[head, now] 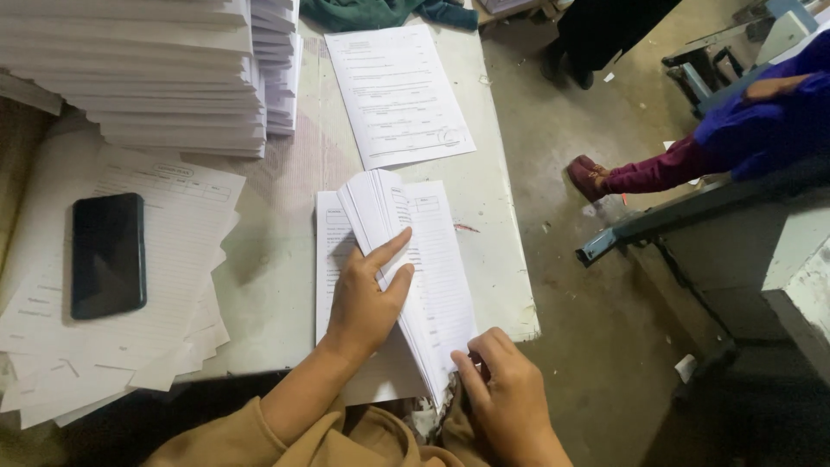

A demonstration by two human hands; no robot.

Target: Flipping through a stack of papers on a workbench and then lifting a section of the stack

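Note:
A stack of printed sheets (441, 268) lies on the white table (277, 259) in front of me. My left hand (367, 298) presses on a lifted, fanned bundle of pages (376, 207), with the thumb and fingers holding them folded back to the left. My right hand (501, 389) pinches the near right corner of the stack at the table's front edge. Brown sleeves cover both of my forearms low in the view.
A black phone (108, 255) rests on loose printed sheets (173, 233) at the left. Tall paper piles (147, 78) stand at the back left. A single printed sheet (398, 91) lies behind the stack. Another person's leg and dark red shoe (590, 177) are on the floor right, near a metal machine (718, 225).

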